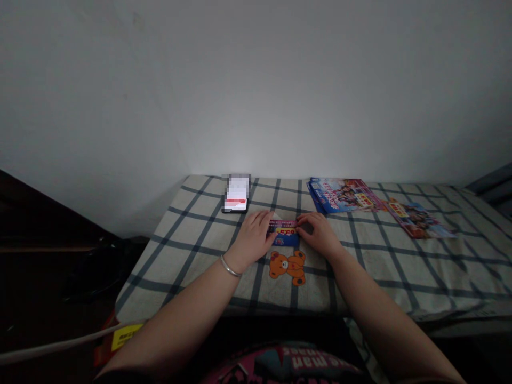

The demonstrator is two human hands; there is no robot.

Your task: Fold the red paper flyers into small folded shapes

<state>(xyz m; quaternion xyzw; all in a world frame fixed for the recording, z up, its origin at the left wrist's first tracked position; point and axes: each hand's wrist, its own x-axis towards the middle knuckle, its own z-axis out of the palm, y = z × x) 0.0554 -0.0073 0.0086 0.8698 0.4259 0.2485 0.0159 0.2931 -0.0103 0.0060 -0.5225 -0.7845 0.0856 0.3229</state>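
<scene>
A small folded leaflet (286,239), blue and pink with yellow and red print, lies on the checked cloth between my hands. My left hand (256,234) grips its left edge, the thumb on the printed face and the fingers reaching over the far side. At the opposite edge, my right hand (317,232) has its thumb and curled fingers closed on the paper near the far corner. A pale bit of paper shows just beyond the leaflet's far edge. Right below the leaflet is an orange teddy bear picture (288,268) on the cloth.
A lit phone (237,193) lies near the wall at the back left. Several colourful leaflets (346,195) are stacked at the back right, with another leaflet (418,218) beside them. The checked tablecloth (192,250) covers the surface up to the white wall (256,85).
</scene>
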